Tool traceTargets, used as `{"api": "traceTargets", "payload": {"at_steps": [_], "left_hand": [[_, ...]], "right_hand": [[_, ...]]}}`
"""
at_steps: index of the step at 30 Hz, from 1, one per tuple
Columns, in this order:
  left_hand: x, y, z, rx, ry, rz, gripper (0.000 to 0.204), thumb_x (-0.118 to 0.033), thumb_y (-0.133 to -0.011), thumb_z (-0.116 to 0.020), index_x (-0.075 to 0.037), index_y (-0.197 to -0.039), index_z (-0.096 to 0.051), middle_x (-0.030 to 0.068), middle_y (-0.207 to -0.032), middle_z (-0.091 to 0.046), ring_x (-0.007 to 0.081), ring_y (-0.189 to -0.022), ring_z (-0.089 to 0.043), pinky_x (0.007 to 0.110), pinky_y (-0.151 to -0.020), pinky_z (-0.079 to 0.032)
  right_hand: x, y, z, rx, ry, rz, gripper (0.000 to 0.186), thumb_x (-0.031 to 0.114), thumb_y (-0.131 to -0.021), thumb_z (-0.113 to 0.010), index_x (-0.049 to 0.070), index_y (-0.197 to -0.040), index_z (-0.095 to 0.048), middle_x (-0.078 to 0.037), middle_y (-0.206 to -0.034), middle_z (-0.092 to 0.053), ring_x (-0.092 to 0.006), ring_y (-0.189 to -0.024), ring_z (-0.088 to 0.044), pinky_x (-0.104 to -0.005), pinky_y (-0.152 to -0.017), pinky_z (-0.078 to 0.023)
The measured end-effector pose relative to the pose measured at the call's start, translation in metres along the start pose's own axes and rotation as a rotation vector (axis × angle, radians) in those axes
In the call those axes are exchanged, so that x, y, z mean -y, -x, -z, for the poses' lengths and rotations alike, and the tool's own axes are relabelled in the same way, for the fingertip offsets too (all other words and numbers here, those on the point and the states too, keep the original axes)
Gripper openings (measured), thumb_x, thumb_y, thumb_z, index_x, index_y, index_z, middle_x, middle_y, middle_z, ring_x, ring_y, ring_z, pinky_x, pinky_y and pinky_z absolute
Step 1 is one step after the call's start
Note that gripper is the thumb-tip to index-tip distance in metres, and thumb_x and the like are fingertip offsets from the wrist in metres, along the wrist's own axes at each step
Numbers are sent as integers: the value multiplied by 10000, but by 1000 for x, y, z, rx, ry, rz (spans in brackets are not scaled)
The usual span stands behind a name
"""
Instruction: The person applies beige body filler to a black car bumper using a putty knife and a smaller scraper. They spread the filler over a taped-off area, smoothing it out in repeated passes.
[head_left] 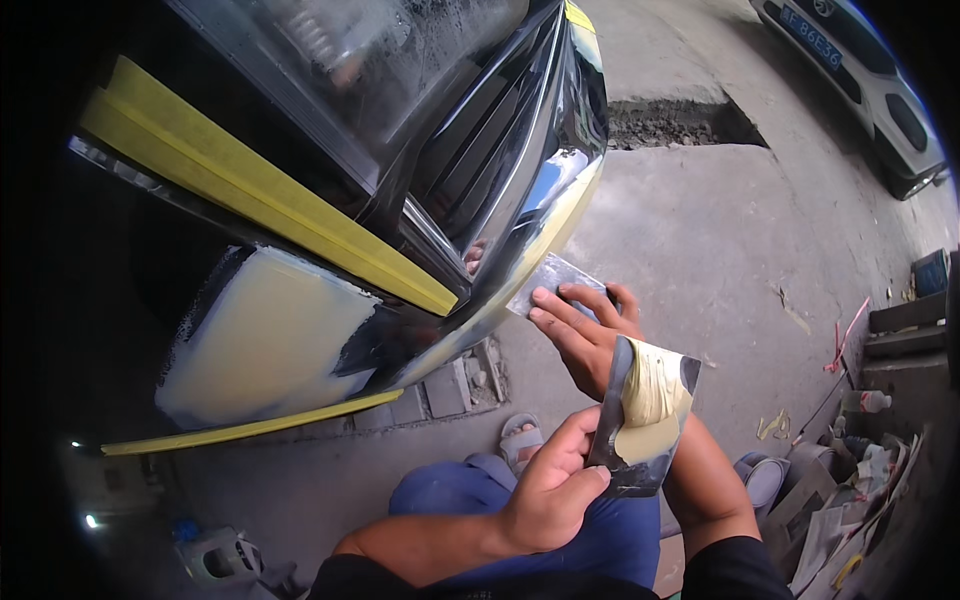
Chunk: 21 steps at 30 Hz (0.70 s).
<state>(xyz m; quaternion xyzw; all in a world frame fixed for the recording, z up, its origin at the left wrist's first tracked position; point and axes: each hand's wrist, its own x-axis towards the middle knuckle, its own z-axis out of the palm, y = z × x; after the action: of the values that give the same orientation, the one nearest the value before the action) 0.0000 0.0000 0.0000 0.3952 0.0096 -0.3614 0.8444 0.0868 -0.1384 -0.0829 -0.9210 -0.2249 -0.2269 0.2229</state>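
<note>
My right hand (585, 330) grips a thin metal scraper (545, 280), its fingers spread over the blade, which lies at the curved edge of a black car body panel (540, 230) streaked with pale filler. Below it, my left hand (555, 485) holds a dark flat plate (620, 478) carrying a thick mound of cream putty (650, 395), which partly hides my right forearm. A broad patch of beige filler (265, 335) covers the panel at left, between yellow masking tape strips (250, 210) above and below (250, 430).
A white car (875, 120) is parked upper right, past a broken trench (680, 125) in the concrete floor (680, 220). Clutter with a bottle (865, 400), papers and buckets (760, 480) lines the right. A pale object (215, 555) sits lower left. My sandaled foot (520, 440) rests below.
</note>
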Motion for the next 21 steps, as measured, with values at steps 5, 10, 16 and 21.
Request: {"api": "traceTargets", "payload": {"at_steps": [5,10,16,21], "left_hand": [[-3,-1,3,26,-34,-46,531,102,-830,-380,45,-1354,-310,184,-1306,-476,241,-1240,-473,399,-1057,-367],[-3,-2,2,1,-14,-62,508,71,-854,-375,53,-1358,-314,140,-1261,-504,165,-1181,-487,318,-1027,-369],[-4,-1,2,-1,-18,-46,504,82,-850,-372,58,-1350,-316,142,-1259,-505,171,-1182,-491,320,-1028,-370],[-5,-4,2,-11,-4,-37,499,80,-854,-370,60,-1350,-314,146,-1255,-511,179,-1182,-498,325,-1029,-372]], "right_hand": [[18,-7,-8,-12,-35,13,436,73,-773,-657,169,-1195,-608,23,-1328,-556,-190,-1177,-505,-453,-997,-309],[26,9,-33,-81,-50,-52,438,54,-768,-647,165,-1189,-612,20,-1330,-550,-196,-1172,-497,-458,-1002,-302],[43,6,-37,-148,-73,-85,392,71,-786,-638,176,-1163,-625,25,-1303,-573,-184,-1142,-518,-456,-995,-312],[32,12,-28,-51,-70,-103,386,72,-790,-641,183,-1159,-628,37,-1310,-572,-178,-1151,-521,-448,-1000,-307]]}}
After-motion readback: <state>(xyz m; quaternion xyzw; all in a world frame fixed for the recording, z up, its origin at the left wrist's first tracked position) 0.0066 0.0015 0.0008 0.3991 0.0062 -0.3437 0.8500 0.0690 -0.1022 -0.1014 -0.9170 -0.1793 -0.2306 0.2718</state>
